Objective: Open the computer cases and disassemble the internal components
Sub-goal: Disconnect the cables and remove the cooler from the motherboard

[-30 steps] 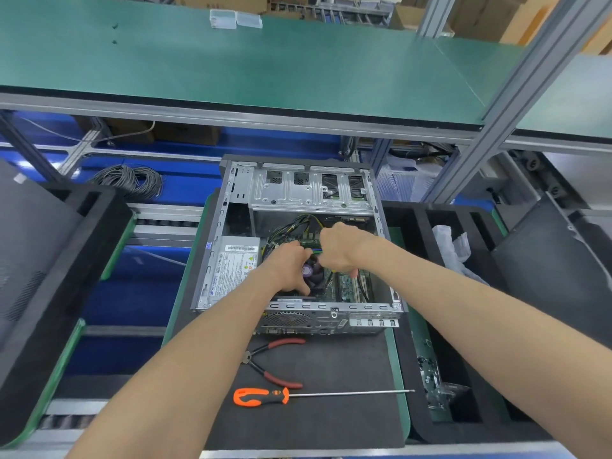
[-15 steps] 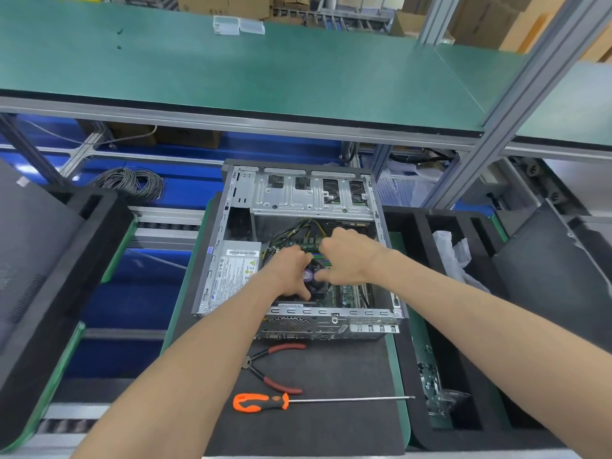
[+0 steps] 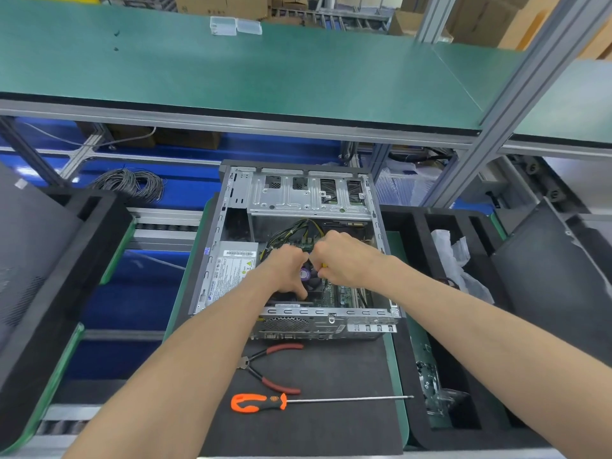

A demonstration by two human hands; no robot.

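Observation:
An open desktop computer case lies on a black mat, its inside facing up. The silver power supply sits at its left. Both my hands reach into the middle of the case. My left hand curls its fingers over the left edge of the CPU fan, which carries a purple sticker. My right hand grips the fan's right edge with curled fingers, and a small yellow bit shows at its fingertips. Black and yellow cables run behind my hands. My hands hide most of the fan.
Red-handled pliers and an orange-handled screwdriver lie on the mat in front of the case. A black foam tray at the right holds a plastic bag and a metal part. A dark panel leans at the left. A green shelf overhangs the back.
My right hand has drawn its fingers in from the board to the fan's right edge. My left hand has stayed on the fan's left side.

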